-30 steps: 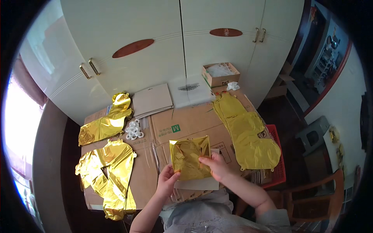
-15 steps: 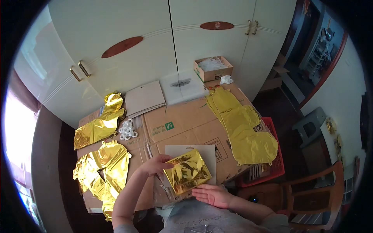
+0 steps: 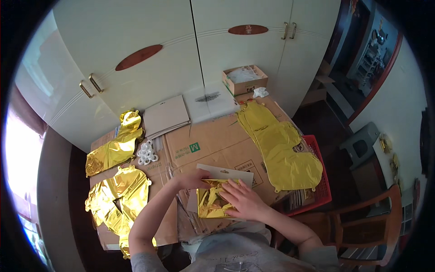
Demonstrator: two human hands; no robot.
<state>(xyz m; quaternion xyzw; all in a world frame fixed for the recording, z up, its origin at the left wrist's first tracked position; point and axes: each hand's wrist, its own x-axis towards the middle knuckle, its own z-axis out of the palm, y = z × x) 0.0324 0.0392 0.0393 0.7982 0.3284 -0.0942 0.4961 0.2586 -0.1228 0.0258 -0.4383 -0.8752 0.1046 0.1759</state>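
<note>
A folded gold foil balloon (image 3: 210, 206) lies on a pale card (image 3: 244, 177) with a hang hole at its top, close to the table's front edge. My left hand (image 3: 194, 179) grips the foil at its upper left corner, its fingertips partly hidden. Across the foil's right half rests my right hand (image 3: 245, 200), palm down with the fingers apart. Flat gold foil balloons spread out to both sides: a large one (image 3: 287, 154) on the right, another (image 3: 133, 186) at the near left, and one (image 3: 115, 149) at the far left.
White plastic rings (image 3: 147, 153) sit in a pile left of centre. Grey-beige cards (image 3: 166, 114) are stacked at the back, near an open box (image 3: 245, 81) with clear plastic inside. A red basket (image 3: 322, 192) and a wooden chair (image 3: 389, 226) stand at the right.
The foil has turned straighter and now lies on the card, which has tilted. My right hand has moved from the foil's lower edge onto its top. My left hand has risen slightly.
</note>
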